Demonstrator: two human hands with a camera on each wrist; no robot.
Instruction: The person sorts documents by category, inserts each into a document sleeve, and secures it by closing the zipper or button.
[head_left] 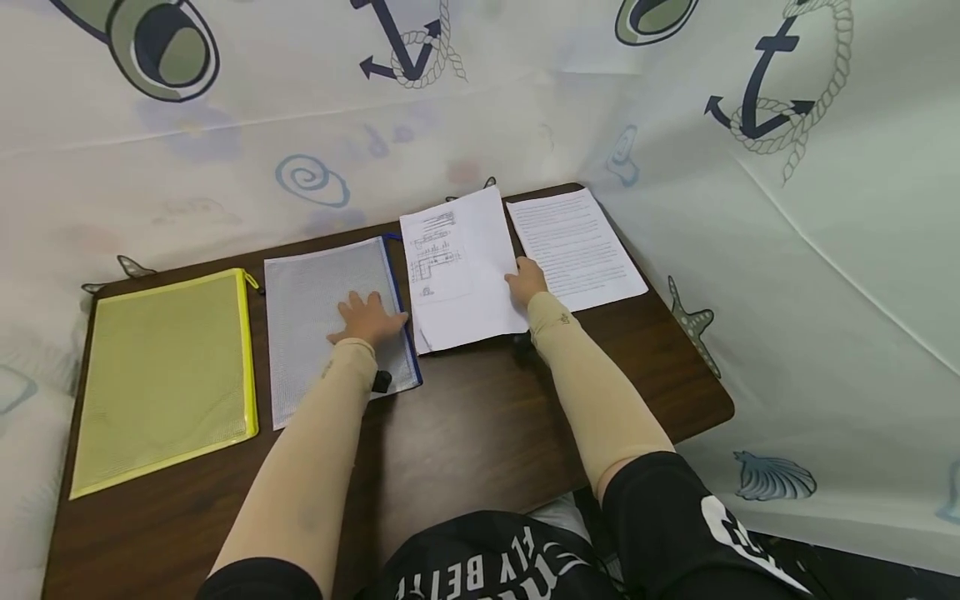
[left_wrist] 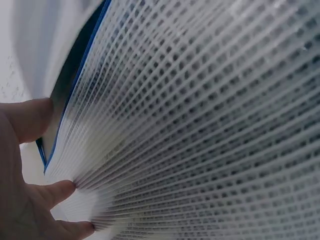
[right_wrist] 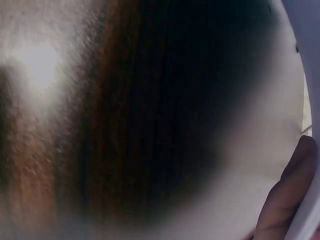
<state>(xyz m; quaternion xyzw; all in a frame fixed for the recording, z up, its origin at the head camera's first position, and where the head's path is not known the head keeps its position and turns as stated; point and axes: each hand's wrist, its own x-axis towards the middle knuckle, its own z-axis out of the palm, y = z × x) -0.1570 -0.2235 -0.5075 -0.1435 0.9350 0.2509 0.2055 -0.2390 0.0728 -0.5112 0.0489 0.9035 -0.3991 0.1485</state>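
My left hand (head_left: 370, 319) rests with spread fingers on a mesh zipper pouch (head_left: 311, 292) with a blue zipper edge; in the left wrist view its fingertips (left_wrist: 62, 190) press the white mesh (left_wrist: 200, 110). My right hand (head_left: 527, 281) pinches the right edge of a stack of printed sheets (head_left: 472, 300) with drawings and text on top. In the right wrist view, fingers (right_wrist: 287, 195) show under the pale paper's edge. Right of that hand lies a sheet of printed lines (head_left: 581, 250).
A yellow mesh zipper pouch (head_left: 168, 375) lies at the left of the dark wooden table (head_left: 457, 433). A patterned cloth (head_left: 525, 108) hangs behind the table and along its right side.
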